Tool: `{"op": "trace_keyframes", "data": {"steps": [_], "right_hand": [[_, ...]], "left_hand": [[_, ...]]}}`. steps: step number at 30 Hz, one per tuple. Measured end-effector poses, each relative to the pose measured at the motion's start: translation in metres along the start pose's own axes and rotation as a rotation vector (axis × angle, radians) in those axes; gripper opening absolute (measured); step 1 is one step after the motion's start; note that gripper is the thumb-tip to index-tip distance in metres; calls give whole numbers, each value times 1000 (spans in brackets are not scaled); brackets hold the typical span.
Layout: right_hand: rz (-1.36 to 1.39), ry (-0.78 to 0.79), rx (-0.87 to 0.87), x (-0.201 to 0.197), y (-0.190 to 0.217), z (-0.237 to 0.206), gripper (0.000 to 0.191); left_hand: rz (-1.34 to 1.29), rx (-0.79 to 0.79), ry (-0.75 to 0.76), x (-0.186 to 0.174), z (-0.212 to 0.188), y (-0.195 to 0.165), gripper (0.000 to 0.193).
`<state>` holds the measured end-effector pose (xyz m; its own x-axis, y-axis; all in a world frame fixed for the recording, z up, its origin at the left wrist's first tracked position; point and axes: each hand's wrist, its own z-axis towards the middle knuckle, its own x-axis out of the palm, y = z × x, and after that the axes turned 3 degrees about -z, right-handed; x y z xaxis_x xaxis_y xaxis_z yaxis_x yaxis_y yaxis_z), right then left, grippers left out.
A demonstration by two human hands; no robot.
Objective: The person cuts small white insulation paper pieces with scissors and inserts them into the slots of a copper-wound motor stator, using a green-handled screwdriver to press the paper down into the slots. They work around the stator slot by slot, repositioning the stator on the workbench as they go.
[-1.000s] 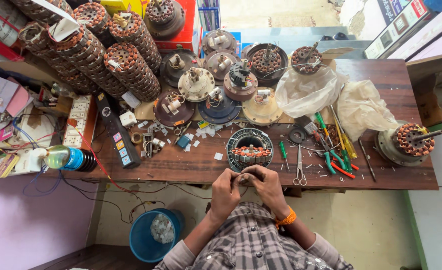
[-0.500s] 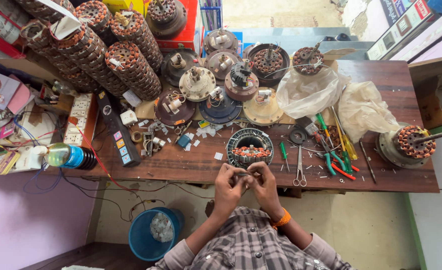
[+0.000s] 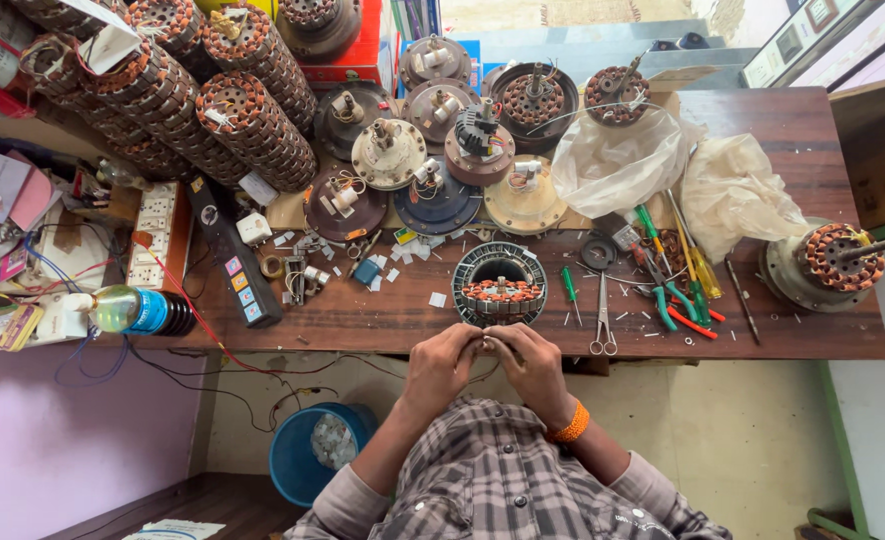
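Hands meet at the near edge of the desk (image 3: pixel 363 320): the left hand (image 3: pixel 441 368) and the right hand (image 3: pixel 535 365) are curled toward each other with their fingertips pinched together on something small and thin between them, too fine to make out, perhaps a wire or lead. Both are closed in a pinch and held just off the desk edge, above the person's lap, where the wrists can turn freely without brushing the clutter. Directly ahead of them, just inside the edge, lies the round stator (image 3: pixel 500 285), copper windings up inside its dark ring; it sits close enough that short leads from it could reach the fingers, though I cannot tell whether anything links them. To the right of the stator lie scissors (image 3: pixel 602 322), handles toward the person, and a loose fan of green- and red-handled screwdrivers (image 3: pixel 675 290), within easy reach of the right hand. Farther back, a row of motor housings (image 3: pixel 433 170) and stacked copper-wound coils (image 3: pixel 213 100) crowds the rear, and crumpled clear plastic bags (image 3: pixel 663 170) cover the back right. Another motor part (image 3: pixel 823 262) sits at the far right edge. Bare wood remains only in a narrow strip along the near edge on either side of the stator. Below the left side, a blue bucket (image 3: pixel 308 460) stands on the floor.
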<state>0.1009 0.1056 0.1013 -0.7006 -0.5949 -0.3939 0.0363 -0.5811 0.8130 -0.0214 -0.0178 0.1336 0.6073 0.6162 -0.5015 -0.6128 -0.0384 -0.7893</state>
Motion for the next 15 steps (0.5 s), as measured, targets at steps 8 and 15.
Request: {"op": "trace_keyframes", "data": {"steps": [8, 15], "right_hand": [[52, 138, 73, -12, -1, -2, 14], [41, 224, -105, -23, 5, -2, 16]], "left_hand": [[-377, -308, 146, 3, -7, 12, 8], [-663, -545, 313, 6, -12, 37, 11]]}}
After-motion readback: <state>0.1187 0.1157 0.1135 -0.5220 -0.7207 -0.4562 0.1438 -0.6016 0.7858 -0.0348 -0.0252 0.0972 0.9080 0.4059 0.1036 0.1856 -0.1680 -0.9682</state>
